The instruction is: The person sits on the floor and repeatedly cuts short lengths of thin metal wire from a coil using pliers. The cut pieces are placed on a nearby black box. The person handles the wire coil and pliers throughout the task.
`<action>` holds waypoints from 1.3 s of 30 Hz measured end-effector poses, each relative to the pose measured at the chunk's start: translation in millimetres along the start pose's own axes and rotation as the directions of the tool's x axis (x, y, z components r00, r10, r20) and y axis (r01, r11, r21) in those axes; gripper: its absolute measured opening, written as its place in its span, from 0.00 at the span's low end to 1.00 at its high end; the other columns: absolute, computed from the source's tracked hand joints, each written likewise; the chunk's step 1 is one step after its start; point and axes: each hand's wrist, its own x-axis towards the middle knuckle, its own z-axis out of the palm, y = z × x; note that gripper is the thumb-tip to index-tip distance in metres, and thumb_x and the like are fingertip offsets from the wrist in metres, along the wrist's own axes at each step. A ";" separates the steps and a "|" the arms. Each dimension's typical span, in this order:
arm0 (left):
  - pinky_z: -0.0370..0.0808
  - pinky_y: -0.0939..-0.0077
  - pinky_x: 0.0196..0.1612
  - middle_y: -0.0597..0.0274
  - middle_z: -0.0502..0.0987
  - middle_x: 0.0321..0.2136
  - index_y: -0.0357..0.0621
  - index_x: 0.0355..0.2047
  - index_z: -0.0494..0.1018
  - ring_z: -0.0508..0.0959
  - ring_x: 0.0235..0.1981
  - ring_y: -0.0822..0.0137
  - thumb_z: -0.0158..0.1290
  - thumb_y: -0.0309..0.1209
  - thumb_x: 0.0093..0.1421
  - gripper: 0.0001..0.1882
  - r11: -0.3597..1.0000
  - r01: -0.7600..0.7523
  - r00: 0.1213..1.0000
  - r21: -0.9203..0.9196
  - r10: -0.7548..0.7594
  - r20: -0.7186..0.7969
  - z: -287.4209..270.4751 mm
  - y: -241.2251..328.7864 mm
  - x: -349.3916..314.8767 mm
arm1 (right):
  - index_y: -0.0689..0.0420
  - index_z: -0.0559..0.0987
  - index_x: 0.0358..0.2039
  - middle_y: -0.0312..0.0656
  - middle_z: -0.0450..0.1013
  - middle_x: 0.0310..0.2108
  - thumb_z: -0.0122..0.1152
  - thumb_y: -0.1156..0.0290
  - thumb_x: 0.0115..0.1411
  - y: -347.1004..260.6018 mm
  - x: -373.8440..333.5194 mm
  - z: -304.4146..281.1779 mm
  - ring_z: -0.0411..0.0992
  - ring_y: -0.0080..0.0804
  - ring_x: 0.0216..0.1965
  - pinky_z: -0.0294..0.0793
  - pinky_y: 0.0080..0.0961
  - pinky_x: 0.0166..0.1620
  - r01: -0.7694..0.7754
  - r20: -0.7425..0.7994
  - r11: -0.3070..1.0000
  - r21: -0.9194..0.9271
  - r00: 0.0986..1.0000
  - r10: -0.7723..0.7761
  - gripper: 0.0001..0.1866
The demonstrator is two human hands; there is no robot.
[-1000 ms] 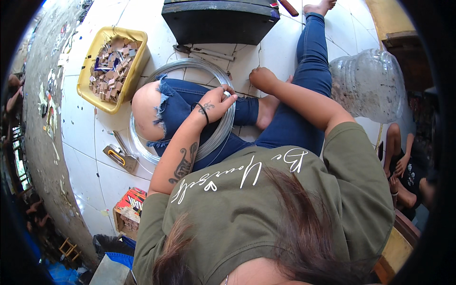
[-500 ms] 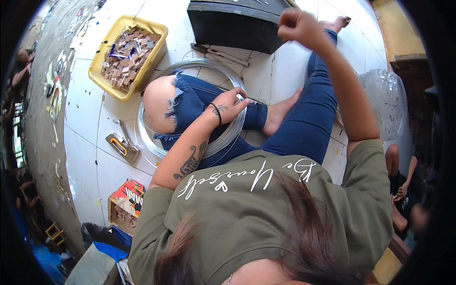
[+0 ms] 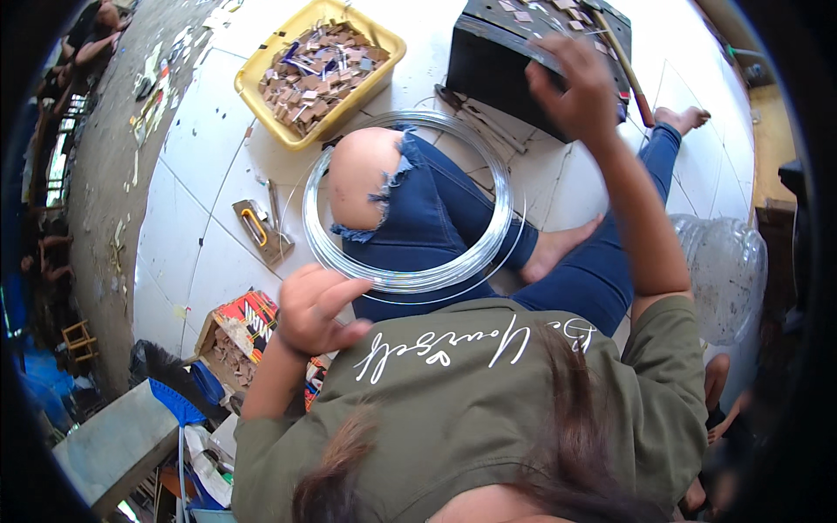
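Note:
A coil of silvery wire rings my bent, torn-jeans knee. My left hand hovers beside the coil's near left side, thumb and forefinger apart, with nothing visible in it. Over the front of a black box my right hand is raised, slightly blurred, its fingers spread and holding nothing that I can see. On the box's top lies a tool with a wooden handle, its far end out of clear view, among small brown pieces.
A yellow basin full of brown pieces stands at the far left. Long-handled pliers lie before the box. A staple gun and an opened carton are at left. A clear plastic container stands at right.
My left hand has left the wire coil and drawn back toward me. The right hand has gone from closed to spread over the box. The whole view has shifted.

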 end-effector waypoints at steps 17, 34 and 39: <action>0.61 0.83 0.26 0.64 0.64 0.26 0.39 0.38 0.62 0.63 0.25 0.75 0.40 0.36 0.62 0.12 0.346 0.421 0.143 -0.838 -0.938 -0.316 54.5 16.7 -161.3 | 0.58 0.77 0.38 0.48 0.73 0.37 0.57 0.63 0.50 4.8 -99.0 160.6 0.72 0.41 0.40 0.69 0.30 0.44 -0.690 0.777 0.723 -0.017 0.446 0.444 0.16; 0.69 0.77 0.37 0.47 0.68 0.41 0.34 0.54 0.54 0.72 0.37 0.65 0.48 0.27 0.55 0.27 0.163 0.986 0.142 -0.038 -0.933 -0.331 43.5 -80.9 -194.0 | 0.58 0.79 0.35 0.45 0.75 0.33 0.59 0.61 0.49 10.6 -132.9 162.0 0.73 0.36 0.36 0.69 0.27 0.42 -0.915 0.783 0.392 0.098 0.314 0.536 0.16; 0.67 0.77 0.25 0.63 0.68 0.12 0.38 0.42 0.66 0.70 0.16 0.71 0.37 0.34 0.62 0.15 0.107 0.987 0.093 -0.116 -0.989 -0.116 42.6 -110.0 -197.9 | 0.58 0.78 0.36 0.45 0.75 0.35 0.58 0.61 0.49 14.6 -135.4 162.2 0.73 0.37 0.38 0.69 0.27 0.43 -0.908 0.769 0.415 0.064 0.310 0.559 0.17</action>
